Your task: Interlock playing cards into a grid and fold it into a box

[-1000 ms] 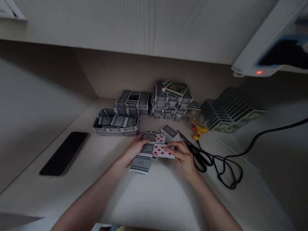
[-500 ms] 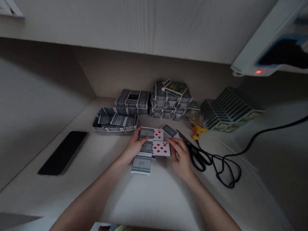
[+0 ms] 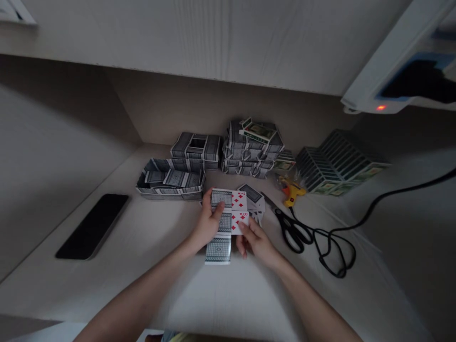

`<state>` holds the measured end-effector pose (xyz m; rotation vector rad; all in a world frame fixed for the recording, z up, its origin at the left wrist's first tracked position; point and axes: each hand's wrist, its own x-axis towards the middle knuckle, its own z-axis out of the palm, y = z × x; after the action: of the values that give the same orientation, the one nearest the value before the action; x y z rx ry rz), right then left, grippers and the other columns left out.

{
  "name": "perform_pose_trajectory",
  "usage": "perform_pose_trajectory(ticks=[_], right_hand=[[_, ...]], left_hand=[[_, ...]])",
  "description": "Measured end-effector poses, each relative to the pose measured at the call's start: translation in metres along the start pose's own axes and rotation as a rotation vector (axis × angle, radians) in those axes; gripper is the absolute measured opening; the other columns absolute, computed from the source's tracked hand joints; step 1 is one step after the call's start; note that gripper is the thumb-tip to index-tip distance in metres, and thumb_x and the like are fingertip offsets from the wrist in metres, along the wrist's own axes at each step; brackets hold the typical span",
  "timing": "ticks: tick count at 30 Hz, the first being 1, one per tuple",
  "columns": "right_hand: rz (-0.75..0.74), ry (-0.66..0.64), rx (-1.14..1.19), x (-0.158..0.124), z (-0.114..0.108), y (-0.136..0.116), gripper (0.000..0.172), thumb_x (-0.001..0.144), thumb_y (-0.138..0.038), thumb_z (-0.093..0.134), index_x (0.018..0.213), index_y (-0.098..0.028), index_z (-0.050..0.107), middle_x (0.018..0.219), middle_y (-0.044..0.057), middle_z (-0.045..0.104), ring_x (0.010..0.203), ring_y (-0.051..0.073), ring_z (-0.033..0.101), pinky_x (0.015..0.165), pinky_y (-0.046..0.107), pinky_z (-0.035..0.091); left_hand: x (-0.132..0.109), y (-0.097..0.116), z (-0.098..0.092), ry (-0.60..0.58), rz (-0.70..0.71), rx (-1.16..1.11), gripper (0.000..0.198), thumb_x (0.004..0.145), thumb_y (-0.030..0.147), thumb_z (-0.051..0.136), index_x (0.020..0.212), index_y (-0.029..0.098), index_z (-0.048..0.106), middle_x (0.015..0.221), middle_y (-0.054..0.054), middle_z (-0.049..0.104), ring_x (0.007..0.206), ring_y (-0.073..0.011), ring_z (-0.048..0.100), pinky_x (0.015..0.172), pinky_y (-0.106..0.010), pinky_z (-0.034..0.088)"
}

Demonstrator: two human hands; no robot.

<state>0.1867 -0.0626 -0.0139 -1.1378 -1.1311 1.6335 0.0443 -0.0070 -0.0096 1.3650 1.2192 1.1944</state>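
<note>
A joined strip of playing cards (image 3: 221, 223) lies on the pale desk, several grey-backed cards in a column with red diamond cards (image 3: 239, 209) beside them. My left hand (image 3: 208, 223) presses on the column, thumb on the upper grey-backed card. My right hand (image 3: 254, 240) pinches the lower diamond card at its right edge, fingers curled under it. A few loose cards (image 3: 253, 195) lie just behind.
Boxes built from cards (image 3: 173, 180) and card stacks (image 3: 251, 145) stand at the back. A black phone (image 3: 93, 225) lies left. Black scissors (image 3: 290, 228), a yellow glue gun (image 3: 292, 192) with its black cord (image 3: 338, 251), and a fanned card row (image 3: 337, 164) sit right.
My right hand has drawn back toward me and to the left, folding the diamond card in against the column. The strip has shifted slightly right. My left hand stays on the cards.
</note>
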Motion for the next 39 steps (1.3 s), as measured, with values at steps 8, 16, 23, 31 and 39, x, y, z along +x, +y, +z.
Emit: perform_pose_trajectory(ticks=[8, 16, 23, 31, 39], right_hand=[[0.018, -0.048, -0.025, 0.001, -0.002, 0.003, 0.039, 0.079, -0.058, 0.045, 0.092, -0.021, 0.041, 0.041, -0.01, 0.049, 0.029, 0.008, 0.038, 0.031, 0.018, 0.031], [-0.097, 0.359, 0.024, 0.007, -0.019, -0.007, 0.036, 0.072, -0.055, 0.057, 0.076, -0.019, 0.055, 0.063, -0.001, 0.061, 0.052, 0.013, 0.054, 0.048, 0.024, 0.042], [-0.061, 0.333, 0.068, 0.007, -0.027, -0.004, 0.036, 0.066, -0.051, 0.065, 0.074, -0.016, 0.062, 0.064, 0.0, 0.063, 0.054, 0.014, 0.055, 0.052, 0.025, 0.042], [-0.069, 0.298, 0.011, 0.006, -0.028, -0.01, 0.035, 0.067, -0.052, 0.064, 0.07, -0.017, 0.061, 0.058, 0.0, 0.06, 0.052, 0.013, 0.053, 0.05, 0.026, 0.043], [-0.246, 0.449, -0.399, 0.01, -0.054, -0.01, 0.036, 0.077, -0.048, 0.053, 0.097, -0.019, 0.061, 0.081, 0.005, 0.065, 0.051, 0.012, 0.052, 0.048, 0.026, 0.042]], left_hand=[[-0.002, -0.001, 0.002, -0.005, -0.033, -0.067, 0.051, 0.082, 0.033, 0.049, 0.128, 0.02, 0.03, 0.12, -0.009, 0.05, 0.103, -0.0187, 0.052, 0.09, -0.034, 0.04], [-0.004, 0.001, 0.004, -0.143, -0.058, -0.139, 0.053, 0.08, 0.032, 0.052, 0.127, 0.019, 0.033, 0.115, -0.009, 0.056, 0.099, -0.0194, 0.055, 0.087, -0.034, 0.042], [-0.006, -0.002, 0.002, -0.249, -0.009, -0.059, 0.05, 0.083, 0.031, 0.048, 0.128, 0.022, 0.031, 0.12, -0.007, 0.053, 0.106, -0.0178, 0.052, 0.093, -0.033, 0.038], [-0.005, -0.001, 0.0, -0.282, 0.05, -0.036, 0.049, 0.085, 0.03, 0.045, 0.13, 0.022, 0.028, 0.124, -0.006, 0.05, 0.112, -0.0165, 0.048, 0.099, -0.032, 0.032], [0.003, -0.005, -0.001, -0.211, -0.031, -0.139, 0.056, 0.079, 0.033, 0.054, 0.129, 0.022, 0.034, 0.12, -0.008, 0.054, 0.106, -0.0201, 0.054, 0.092, -0.036, 0.041]])
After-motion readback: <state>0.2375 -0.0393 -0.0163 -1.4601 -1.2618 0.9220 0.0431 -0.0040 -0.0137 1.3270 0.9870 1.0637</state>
